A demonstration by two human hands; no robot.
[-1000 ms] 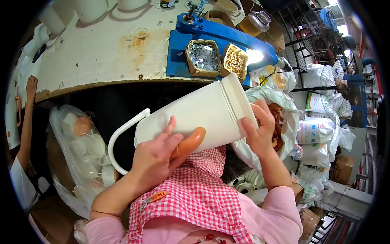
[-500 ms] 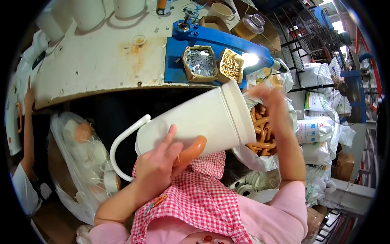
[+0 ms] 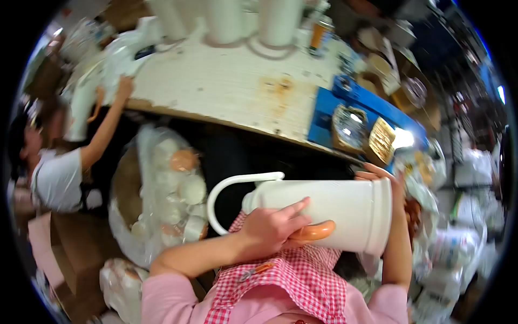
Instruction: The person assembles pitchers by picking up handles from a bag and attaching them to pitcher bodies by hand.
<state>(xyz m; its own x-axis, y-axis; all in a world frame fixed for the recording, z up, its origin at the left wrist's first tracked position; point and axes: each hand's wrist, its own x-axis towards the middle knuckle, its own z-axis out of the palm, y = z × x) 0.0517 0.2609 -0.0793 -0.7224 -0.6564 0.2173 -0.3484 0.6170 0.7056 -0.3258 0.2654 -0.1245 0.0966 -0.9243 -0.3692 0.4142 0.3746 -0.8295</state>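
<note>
A white plastic jug (image 3: 345, 208) lies on its side across my lap, its curved white carrying handle (image 3: 213, 200) at the left end. My left hand (image 3: 275, 229) grips it around the orange side handle (image 3: 318, 231), with one or two fingers stretched over the white wall. Behind the wide right end is my right hand (image 3: 380, 175), partly hidden by the jug. Its visible fingers are straight and point left; whether they touch the jug I cannot tell.
The white workbench (image 3: 216, 86) carries a blue metal fixture (image 3: 324, 116) with a tray of silver pieces (image 3: 349, 128) and a box of brass-coloured pieces (image 3: 381, 141). A bag of white parts (image 3: 178, 189) stands at left. Another person (image 3: 65, 175) works at the far left.
The view has turned, shifting the bench rightward. The jug has come round from tilted to nearly level. My right hand has dropped from the orange handles' bag to behind the jug's wide end.
</note>
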